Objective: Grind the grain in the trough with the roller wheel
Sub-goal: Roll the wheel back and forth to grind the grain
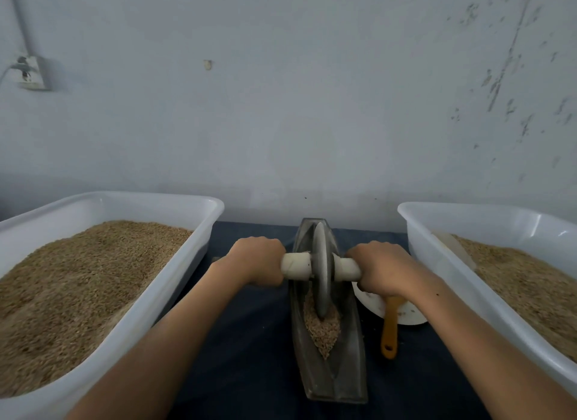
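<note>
A: Where does the wheel (321, 269) sit?

B: It stands upright on edge in the trough (331, 366), its rim down in the grain (323, 327), midway between the two hands. The trough runs lengthwise away from the person on the dark cloth (249, 341).

A: And the hands?

B: The left hand (254, 260) has its fingers curled round the left end of the handle (296, 265); the right hand (382, 268) wraps the right end the same way. Both are clenched on the pale bar, knuckles up, with a short bare stretch of it between each fist and the wheel.

A: How will the wheel handle?

B: It looks like metal or stone, so probably heavy and stiff; its own weight likely does much of the crushing. The thin rim may tip sideways, so an even hold on both ends seems the right one. The grain is loose and will likely slide from under the rim and heap up, as it does on the near side of the fingers.

A: What lies around?

B: A white tub (175, 282) full of grain is just left of the left fist, and a second tub (443, 260), partly filled, is just right of the right one. Under the right wrist lies a white dish (402, 316) with an orange scoop (390, 329) whose handle points toward the person.

A: What could go wrong?

B: The narrow trough might rock if the push goes off-centre.
</note>
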{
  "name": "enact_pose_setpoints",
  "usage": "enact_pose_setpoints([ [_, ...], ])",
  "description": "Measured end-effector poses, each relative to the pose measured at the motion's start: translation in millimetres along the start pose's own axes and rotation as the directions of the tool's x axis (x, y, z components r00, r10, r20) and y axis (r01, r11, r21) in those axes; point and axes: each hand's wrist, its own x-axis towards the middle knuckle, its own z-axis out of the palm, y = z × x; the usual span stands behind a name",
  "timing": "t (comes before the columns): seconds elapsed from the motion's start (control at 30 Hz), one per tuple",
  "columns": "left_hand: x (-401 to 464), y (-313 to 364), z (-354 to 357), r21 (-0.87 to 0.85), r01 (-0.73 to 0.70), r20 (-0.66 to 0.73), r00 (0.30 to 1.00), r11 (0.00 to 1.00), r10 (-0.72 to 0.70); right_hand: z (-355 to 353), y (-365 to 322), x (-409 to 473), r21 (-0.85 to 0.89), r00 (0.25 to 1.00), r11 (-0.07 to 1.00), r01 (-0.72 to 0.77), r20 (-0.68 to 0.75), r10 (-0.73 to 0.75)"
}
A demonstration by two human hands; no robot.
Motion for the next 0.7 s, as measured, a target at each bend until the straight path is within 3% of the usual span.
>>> enact_pose_setpoints([
  [0.17,3,5,9,0.088,0.05,-0.285,0.958,0.995,-0.023,17,-3,5,-0.001,0.956,0.997,-0.074,-0.286,0.071],
  [0.3,3,5,10,0.084,0.046,-0.288,0.957,0.995,-0.02,20,-2,3,-0.001,0.948,0.998,-0.064,-0.313,0.06],
  [0.4,2,2,4,0.063,0.011,-0.155,0.988,0.998,-0.001,12,-2,2,-0.018,0.975,0.999,-0.045,-0.219,0.04],
  [0.57,-1,2,-5,-0.046,0.012,0.111,0.994,0.999,-0.007,-2,5,-1,0.016,0.997,0.999,0.041,0.072,-0.042],
  [0.7,-1,2,-5,-0.023,0.024,0.083,0.996,0.999,-0.022,-1,7,0,0.041,0.994,0.998,0.038,0.096,-0.042],
])
